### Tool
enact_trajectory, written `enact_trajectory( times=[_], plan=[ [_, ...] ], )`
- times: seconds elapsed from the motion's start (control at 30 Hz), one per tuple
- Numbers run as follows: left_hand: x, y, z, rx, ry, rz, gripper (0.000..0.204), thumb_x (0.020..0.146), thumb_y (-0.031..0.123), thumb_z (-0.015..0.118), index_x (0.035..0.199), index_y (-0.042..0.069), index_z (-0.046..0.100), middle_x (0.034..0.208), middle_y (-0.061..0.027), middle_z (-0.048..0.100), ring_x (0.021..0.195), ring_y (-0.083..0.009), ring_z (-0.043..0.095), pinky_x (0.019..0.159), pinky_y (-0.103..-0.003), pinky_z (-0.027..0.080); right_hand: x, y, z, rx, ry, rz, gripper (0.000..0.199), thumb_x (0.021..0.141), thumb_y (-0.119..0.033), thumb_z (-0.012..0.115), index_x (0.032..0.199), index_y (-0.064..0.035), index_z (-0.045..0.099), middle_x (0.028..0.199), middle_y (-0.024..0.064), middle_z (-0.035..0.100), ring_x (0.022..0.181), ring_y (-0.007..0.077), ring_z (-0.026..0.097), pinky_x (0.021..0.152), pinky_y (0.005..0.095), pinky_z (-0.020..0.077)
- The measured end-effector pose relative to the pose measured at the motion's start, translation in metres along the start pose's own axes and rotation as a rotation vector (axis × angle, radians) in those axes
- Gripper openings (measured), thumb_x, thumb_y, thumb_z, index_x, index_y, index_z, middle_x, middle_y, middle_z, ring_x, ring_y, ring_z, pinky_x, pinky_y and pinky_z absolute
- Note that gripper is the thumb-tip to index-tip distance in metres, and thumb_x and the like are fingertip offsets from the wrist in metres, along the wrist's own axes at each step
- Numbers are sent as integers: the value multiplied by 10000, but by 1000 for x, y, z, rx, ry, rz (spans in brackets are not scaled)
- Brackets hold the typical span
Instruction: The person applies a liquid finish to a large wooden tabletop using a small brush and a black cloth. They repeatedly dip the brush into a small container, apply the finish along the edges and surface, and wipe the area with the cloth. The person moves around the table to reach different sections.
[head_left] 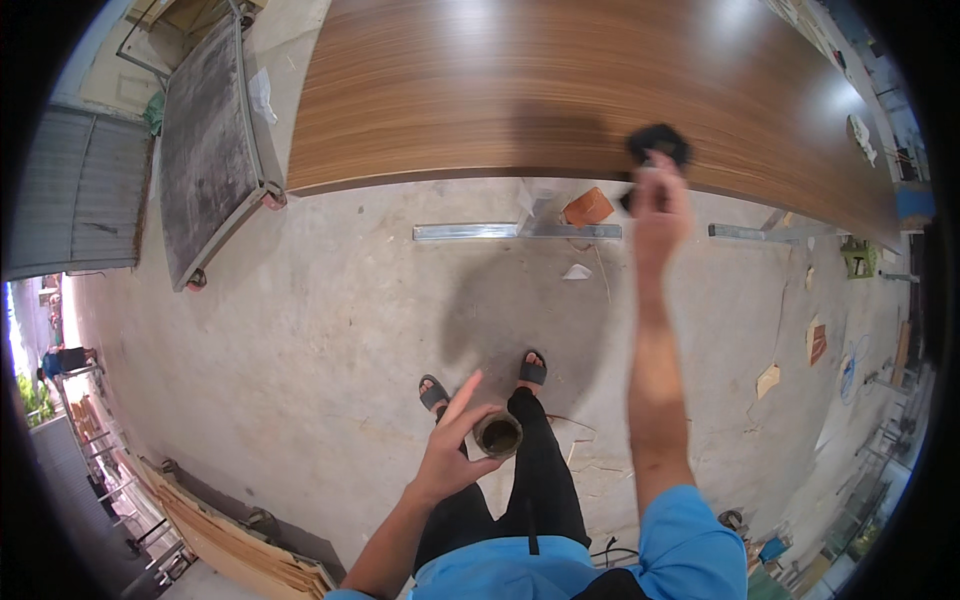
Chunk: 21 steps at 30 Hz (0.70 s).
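**Wiping the panel, can held ready**

The right hand [660,195] is closed around a dark pad [658,143], fingers wrapped tight so that only the top of the pad shows above them. The pad is pressed to the wood panel [480,90] close to its near edge, the arm stretched out straight from the blue sleeve. The left hand [455,445] has a loose hold on a small round can [498,434]: thumb and some fingers curl about its wall while the index finger points free. The can is upright, its mouth open, held low by the person's waist and well apart from the pad. What is inside is too dark to tell.

Judging by this, the step in hand looks like rubbing or coating the panel's surface with the pad, with the can as the supply. The next move likely calls for firm, even pressure along the grain, and keeping the can level meanwhile.

The panel is long and glossy and spans the upper picture. Under its edge lie metal rails [515,231] on the concrete floor [330,330], with scraps nearby. A grey cart [205,150] stands to the left.
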<state>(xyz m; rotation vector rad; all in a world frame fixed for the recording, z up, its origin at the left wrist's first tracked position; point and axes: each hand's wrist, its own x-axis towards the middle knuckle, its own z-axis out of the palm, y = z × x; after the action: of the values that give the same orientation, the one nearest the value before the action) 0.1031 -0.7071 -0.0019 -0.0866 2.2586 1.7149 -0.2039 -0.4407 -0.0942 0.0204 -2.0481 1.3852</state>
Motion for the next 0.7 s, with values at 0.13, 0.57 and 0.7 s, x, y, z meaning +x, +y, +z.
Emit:
enact_trajectory(
  times=[0.13,0.57,0.7],
  plan=[
    [-61,-37,-51,21,112,-27,633,644,-24,913,1238,7,695,1645,-284,381,1395,-295,569,1061,-381,513,-143,-169,233,598,-471,235,51,930,-17,654,940,-51,691,922,94,688,837,186,615,750,351,514],
    [-180,-88,-199,98,449,19,800,561,-120,871,1303,59,631,1569,-192,439,1222,-291,621,978,-379,576,-300,-315,264,756,-1249,652,199,907,-217,779,900,-18,762,768,17,707,727,74,631,616,292,485],
    [-167,-91,-214,49,455,20,796,557,-143,856,1297,48,631,1575,-179,431,1225,-282,618,979,-372,580,-234,-238,126,431,-892,709,224,997,-251,752,1128,-68,743,981,-13,727,869,58,631,695,245,508]
  ],
)
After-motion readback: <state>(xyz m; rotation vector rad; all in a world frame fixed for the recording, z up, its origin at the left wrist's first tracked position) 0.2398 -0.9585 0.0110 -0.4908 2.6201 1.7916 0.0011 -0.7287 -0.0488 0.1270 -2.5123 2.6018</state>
